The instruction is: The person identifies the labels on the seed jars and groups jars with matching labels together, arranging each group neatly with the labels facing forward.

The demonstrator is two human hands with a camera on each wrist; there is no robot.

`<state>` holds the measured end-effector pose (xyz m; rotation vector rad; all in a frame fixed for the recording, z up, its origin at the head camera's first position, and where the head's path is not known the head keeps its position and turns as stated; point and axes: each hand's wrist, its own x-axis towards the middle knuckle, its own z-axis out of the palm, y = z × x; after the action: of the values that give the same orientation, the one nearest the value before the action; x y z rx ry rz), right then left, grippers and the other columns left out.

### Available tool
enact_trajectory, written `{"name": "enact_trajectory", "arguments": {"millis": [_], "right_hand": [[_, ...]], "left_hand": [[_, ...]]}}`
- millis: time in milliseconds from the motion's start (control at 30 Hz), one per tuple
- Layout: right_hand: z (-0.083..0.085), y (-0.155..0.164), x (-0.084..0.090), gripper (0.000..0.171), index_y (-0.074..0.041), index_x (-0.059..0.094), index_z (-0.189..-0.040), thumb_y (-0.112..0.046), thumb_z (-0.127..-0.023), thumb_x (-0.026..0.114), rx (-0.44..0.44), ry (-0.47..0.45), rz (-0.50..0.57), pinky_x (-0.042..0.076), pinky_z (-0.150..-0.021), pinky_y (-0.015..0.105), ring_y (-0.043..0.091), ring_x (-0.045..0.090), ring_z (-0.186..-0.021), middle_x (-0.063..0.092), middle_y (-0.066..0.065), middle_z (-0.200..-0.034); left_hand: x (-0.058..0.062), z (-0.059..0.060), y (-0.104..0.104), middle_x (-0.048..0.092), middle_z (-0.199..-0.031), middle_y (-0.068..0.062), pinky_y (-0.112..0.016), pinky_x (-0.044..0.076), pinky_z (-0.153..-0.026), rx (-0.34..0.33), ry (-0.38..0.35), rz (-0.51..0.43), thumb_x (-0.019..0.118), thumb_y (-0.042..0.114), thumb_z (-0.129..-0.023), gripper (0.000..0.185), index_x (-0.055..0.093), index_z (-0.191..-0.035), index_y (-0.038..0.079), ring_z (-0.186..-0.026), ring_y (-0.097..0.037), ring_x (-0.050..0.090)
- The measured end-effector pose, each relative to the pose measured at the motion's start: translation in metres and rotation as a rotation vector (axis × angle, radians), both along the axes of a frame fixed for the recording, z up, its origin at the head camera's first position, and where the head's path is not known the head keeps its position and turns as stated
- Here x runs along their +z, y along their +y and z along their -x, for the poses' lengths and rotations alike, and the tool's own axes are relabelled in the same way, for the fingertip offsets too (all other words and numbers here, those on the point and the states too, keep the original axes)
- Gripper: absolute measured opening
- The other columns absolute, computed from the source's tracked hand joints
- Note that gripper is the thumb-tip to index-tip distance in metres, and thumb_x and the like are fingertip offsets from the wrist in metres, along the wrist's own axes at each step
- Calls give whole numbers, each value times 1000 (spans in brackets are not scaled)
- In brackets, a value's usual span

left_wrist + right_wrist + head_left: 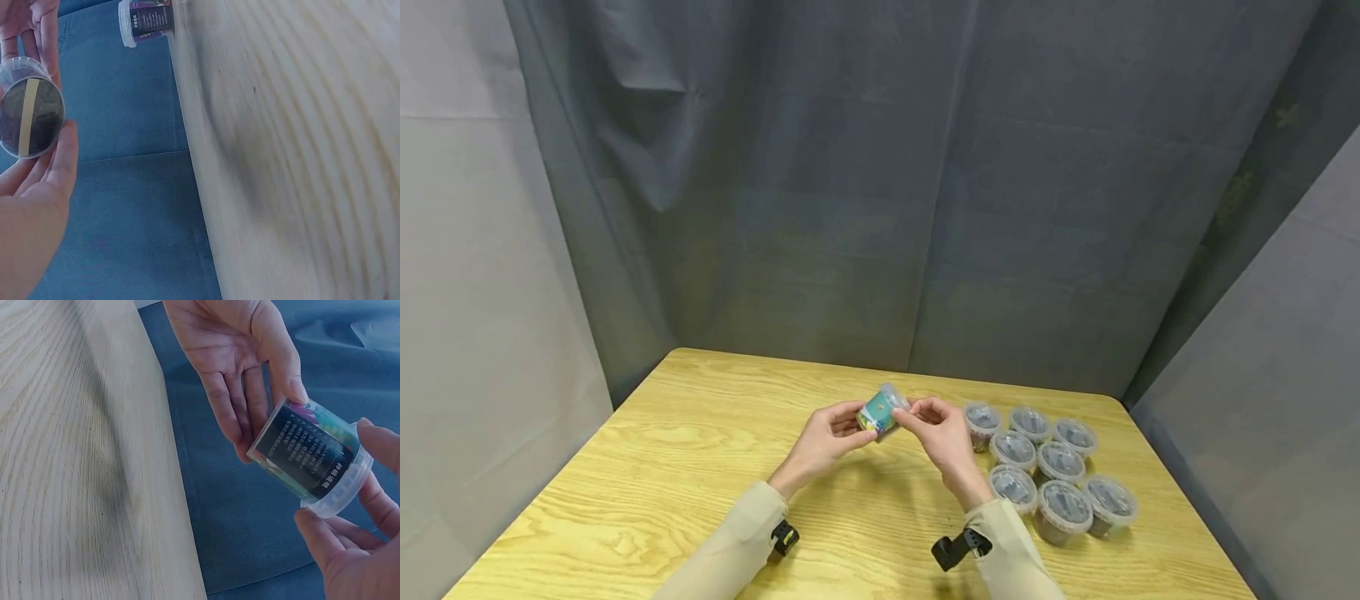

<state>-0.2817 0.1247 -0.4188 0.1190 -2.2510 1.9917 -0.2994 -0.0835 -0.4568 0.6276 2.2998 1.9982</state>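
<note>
Hands meet above the middle of the pale yellow wood-grain worktop (pixel 647 467), both sharing one small clear plastic tub with a colourful wrap-around label (pixel 881 411). The left hand (pixel 824 440) cradles the tub's base end, thumb over the top of the wall and fingers under it, while the right hand (pixel 942 435) pinches the wider rim and clear lid (pixel 340 487) between thumb and fingertips; so each grip is narrow and closed on the same tub, which lies tilted on its side in the air, clear of the worktop. To handle it well, I judge the left grip should stay the steady anchor on the wall, without squeezing the thin plastic, and the right fingertips should work evenly round the rim rather than at one spot, keeping the tub nearer level so its dark contents, seen through the end in the left wrist view, do not shift against the lid. Just to the right of the right grip stands a cluster of eight similar lidded clear tubs with dark contents (pixel 1048 471), close-packed on the worktop. The label has a black panel of small white print, seemingly not Latin letters and too fine to read, beside teal, green and purple artwork; no brand name can be made out.
</note>
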Motion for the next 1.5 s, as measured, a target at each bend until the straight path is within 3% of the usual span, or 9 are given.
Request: {"name": "enact_trajectory", "arguments": {"millis": [200, 300, 533, 733, 900, 1067, 1333, 1500], "right_hand": [[-5, -3, 4, 24, -3, 65, -87, -22, -83, 80, 1, 30, -15, 54, -95, 40, 24, 66, -109, 70, 15, -116], [3, -2, -4, 28, -6, 67, -89, -27, -80, 83, -23, 22, -19, 55, -90, 34, 19, 67, -102, 71, 10, -111], [1, -2, -2, 33, -7, 68, -87, -34, -77, 84, -69, 6, -58, 52, -80, 26, 13, 65, -91, 72, 7, -100], [2, -2, 0, 32, -8, 68, -87, -33, -77, 84, -73, 1, -51, 54, -86, 32, 16, 66, -97, 73, 7, -106], [4, 0, 0, 29, -7, 67, -85, -29, -78, 84, -50, 17, -24, 55, -92, 37, 19, 67, -103, 72, 9, -110], [5, 0, -2, 28, -6, 67, -88, -27, -79, 83, -14, 31, -23, 55, -94, 39, 20, 67, -105, 71, 9, -115], [4, -4, -1, 25, -5, 70, -97, -21, -82, 81, -17, 59, 0, 55, -95, 40, 23, 67, -106, 70, 11, -116], [3, -7, -2, 27, -4, 70, -94, -23, -80, 83, -34, 59, 21, 55, -96, 40, 24, 67, -110, 71, 12, -113]], "left_hand": [[3, -4, 3, 65, -123, -20, -32, 55, -94, 62, -1, -35, 76, 12, -86, 55, 55, -134, -2, -111, -32, 65], [-2, -2, 5, 65, -124, -20, -34, 55, -96, 88, 19, -46, 79, 14, -83, 56, 57, -132, 0, -111, -32, 65], [-4, -2, 9, 66, -125, -13, -51, 47, -104, 151, 107, 12, 81, 16, -81, 52, 61, -129, 9, -116, -30, 63], [-1, -2, 9, 64, -127, -18, -52, 47, -104, 174, 138, 50, 79, 9, -83, 52, 59, -131, 7, -118, -36, 61], [-1, 0, 6, 64, -128, -14, -47, 48, -104, 117, 107, 30, 78, 17, -85, 54, 57, -134, 10, -117, -31, 62], [1, 0, 5, 65, -125, -12, -37, 54, -96, 83, 83, 25, 79, 23, -84, 58, 57, -136, 7, -111, -26, 65], [2, -3, 8, 70, -117, -9, -47, 54, -96, 188, 131, 56, 84, 29, -78, 56, 63, -128, 13, -106, -25, 67], [1, -4, 10, 71, -116, -8, -46, 54, -95, 232, 174, 86, 85, 26, -77, 54, 64, -125, 13, -105, -24, 68]]}}
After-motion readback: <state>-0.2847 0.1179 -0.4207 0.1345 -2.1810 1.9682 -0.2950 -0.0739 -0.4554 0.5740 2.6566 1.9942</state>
